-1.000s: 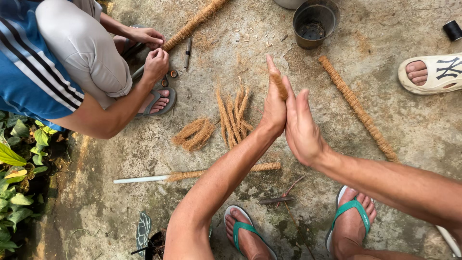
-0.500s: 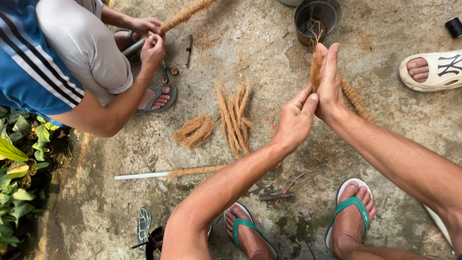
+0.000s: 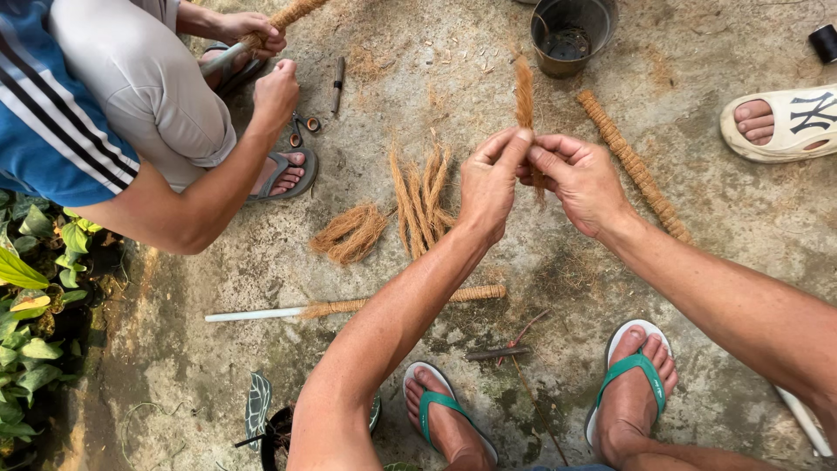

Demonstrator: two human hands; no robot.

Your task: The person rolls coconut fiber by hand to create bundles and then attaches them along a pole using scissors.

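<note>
A rolled strand of brown coconut fibre (image 3: 524,96) stands upright between my two hands. My left hand (image 3: 488,183) pinches it with thumb and fingertips just below its upper part. My right hand (image 3: 580,179) grips its lower end, which is partly hidden by the fingers. Below my left hand several rolled fibre strands (image 3: 418,196) lie side by side on the concrete. A looser fibre bundle (image 3: 350,232) lies to their left.
A white pipe partly wrapped in fibre (image 3: 349,306) lies near my feet; a fully wrapped pole (image 3: 633,166) lies at right. A dark bucket (image 3: 571,35) stands at the top. A squatting person (image 3: 131,113) at left wraps another pole (image 3: 283,19); scissors (image 3: 302,129) lie nearby. Plants (image 3: 35,305) border the left.
My palms were pressed flat together a second ago, then rose with the fibre between them. Now both hands have lowered and hold the strand by the fingertips.
</note>
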